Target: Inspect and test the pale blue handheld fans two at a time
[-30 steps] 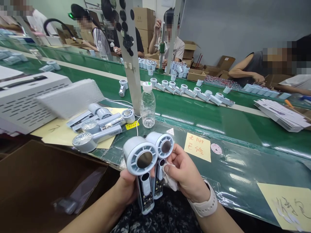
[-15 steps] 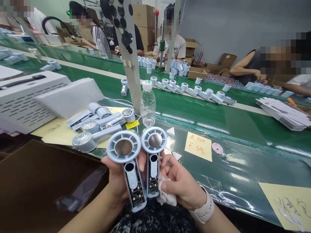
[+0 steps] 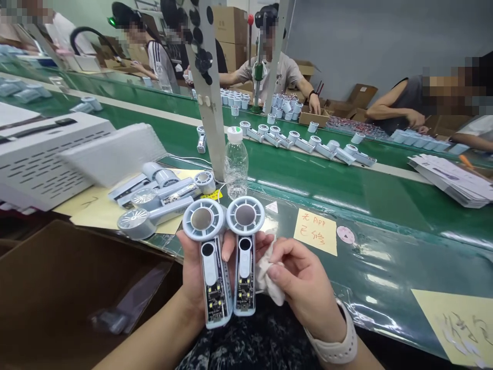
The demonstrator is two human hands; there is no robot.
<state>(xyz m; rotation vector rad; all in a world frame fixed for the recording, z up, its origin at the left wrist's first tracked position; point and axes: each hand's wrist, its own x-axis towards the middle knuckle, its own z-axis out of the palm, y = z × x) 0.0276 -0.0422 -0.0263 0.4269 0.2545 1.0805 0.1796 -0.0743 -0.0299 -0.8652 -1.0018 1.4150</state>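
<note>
My left hand (image 3: 196, 272) holds two handheld fans side by side, heads up. Their pale blue round heads have metal discs at the centre. Both clear handles show circuit boards inside. One fan (image 3: 212, 257) stands on the left, and the other (image 3: 245, 252) sits just to its right, with my left fingers behind it. My right hand (image 3: 304, 282) pinches a crumpled white cloth (image 3: 270, 277) beside the right fan's handle.
Several fans lie on yellow paper (image 3: 96, 218) beside a white slotted box (image 3: 42, 159). A water bottle (image 3: 235, 164) stands by a metal post (image 3: 210, 92). A brown carton (image 3: 69, 293) sits below left. Co-workers sit along the green conveyor (image 3: 385, 195), which carries rows of fans.
The two fans have swung from tilted to nearly upright and now stand closer together. My right hand has shifted slightly right, keeping the cloth.
</note>
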